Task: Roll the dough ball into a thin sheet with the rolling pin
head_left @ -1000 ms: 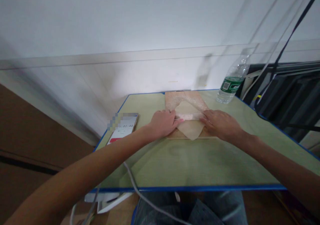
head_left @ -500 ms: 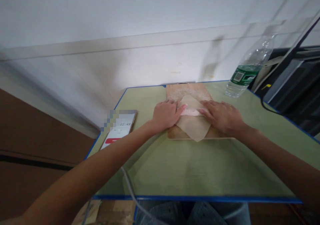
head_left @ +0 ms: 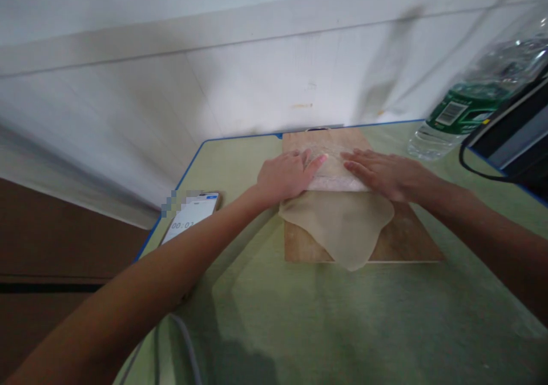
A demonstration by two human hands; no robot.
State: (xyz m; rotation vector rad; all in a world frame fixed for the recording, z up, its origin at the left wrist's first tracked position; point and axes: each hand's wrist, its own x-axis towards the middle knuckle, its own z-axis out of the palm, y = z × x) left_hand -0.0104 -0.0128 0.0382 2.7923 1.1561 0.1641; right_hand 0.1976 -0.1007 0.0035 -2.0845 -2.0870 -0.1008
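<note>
On a wooden board point(head_left: 406, 242) lies a thin, pale sheet of dough point(head_left: 342, 219). Its near part spreads toward me and a rounded tip hangs over the board's front edge. Across its far part runs a whitish roll point(head_left: 338, 183) of dough; whether anything is inside it I cannot tell. My left hand point(head_left: 289, 175) rests on the roll's left end, fingers stretched out and thumb pointing inward. Over the right end my right hand point(head_left: 381, 171) lies flat with fingers extended. The palms hide both ends of the roll.
A phone point(head_left: 192, 213) lies on the green table point(head_left: 299, 316) beyond my left forearm. At the back right stands a clear water bottle point(head_left: 458, 111) with a green label, beside dark objects and a black cable. A white wall point(head_left: 257, 88) borders the far edge.
My hands and the roll have moved toward the board's far side. More dough now spreads out on the near side, wider than before. The view has shifted closer, and the phone display differs.
</note>
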